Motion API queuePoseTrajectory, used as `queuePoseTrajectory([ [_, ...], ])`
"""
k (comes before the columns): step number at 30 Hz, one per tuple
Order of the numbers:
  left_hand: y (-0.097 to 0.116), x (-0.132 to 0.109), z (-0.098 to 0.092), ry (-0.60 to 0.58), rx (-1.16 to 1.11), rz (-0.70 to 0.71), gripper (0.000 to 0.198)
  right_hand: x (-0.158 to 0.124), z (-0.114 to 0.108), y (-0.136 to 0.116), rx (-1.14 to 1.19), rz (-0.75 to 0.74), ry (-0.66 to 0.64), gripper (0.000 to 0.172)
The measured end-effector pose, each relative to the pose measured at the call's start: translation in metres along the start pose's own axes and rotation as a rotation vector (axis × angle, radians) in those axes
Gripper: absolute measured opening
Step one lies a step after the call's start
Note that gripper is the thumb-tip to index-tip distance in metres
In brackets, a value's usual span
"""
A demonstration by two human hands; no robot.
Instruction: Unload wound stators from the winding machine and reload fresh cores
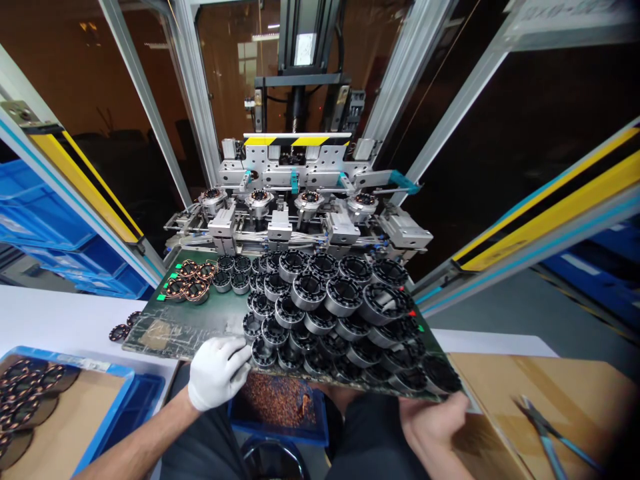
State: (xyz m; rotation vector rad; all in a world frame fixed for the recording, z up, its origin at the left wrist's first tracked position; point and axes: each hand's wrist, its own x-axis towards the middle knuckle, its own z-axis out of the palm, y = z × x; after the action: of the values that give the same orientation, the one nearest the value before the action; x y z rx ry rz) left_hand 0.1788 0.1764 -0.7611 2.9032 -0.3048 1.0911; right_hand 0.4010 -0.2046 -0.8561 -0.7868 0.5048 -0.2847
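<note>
My left hand (220, 372), in a white glove, is at the near edge of a worn green board (200, 327). Its fingers are bent and a little apart, the tips against the leftmost stator core (263, 352) of the front row. Nothing shows inside that hand. My bare right hand (434, 421) is at the board's near right corner, below the end stator core (440, 375); the board edge hides most of its fingers. Black-and-grey stator cores (345, 293) stand stacked in rows between the hands. Several copper-wound stators (196, 288) lie at the board's far left.
Behind the board stands a machine fixture (295, 223) holding wound stators under a striped bar (297, 141). Left is a blue-rimmed tray (127, 387) of wound stators. Below sits a blue bin (320, 420) with copper-coloured bits. Pliers (543, 427) lie on a cardboard box (570, 387) at right.
</note>
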Motion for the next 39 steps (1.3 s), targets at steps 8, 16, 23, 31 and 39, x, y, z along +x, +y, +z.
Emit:
queuePoseTrajectory([
  [8,0.0001,-0.0002,-0.0003,-0.004,-0.003,-0.001,0.024,0.0003,-0.0011,0.0022,-0.021,-0.009,0.001,0.047],
  [16,0.0000,0.0014,-0.0002,-0.002,-0.001,0.003,0.024,0.0009,-0.0016,0.0024,0.007,-0.012,0.002,0.046],
  [23,0.0008,0.0012,-0.0012,-0.008,-0.002,-0.001,0.024,0.0012,-0.0010,0.0018,-0.016,-0.031,-0.008,0.044],
  [31,0.0000,-0.0010,-0.0005,-0.012,-0.002,-0.005,0.024,0.0028,-0.0019,0.0025,-0.002,-0.012,0.007,0.045],
  [39,0.0003,-0.0016,-0.0002,-0.017,0.006,-0.011,0.025,0.0047,-0.0060,0.0033,0.004,0.033,-0.004,0.045],
])
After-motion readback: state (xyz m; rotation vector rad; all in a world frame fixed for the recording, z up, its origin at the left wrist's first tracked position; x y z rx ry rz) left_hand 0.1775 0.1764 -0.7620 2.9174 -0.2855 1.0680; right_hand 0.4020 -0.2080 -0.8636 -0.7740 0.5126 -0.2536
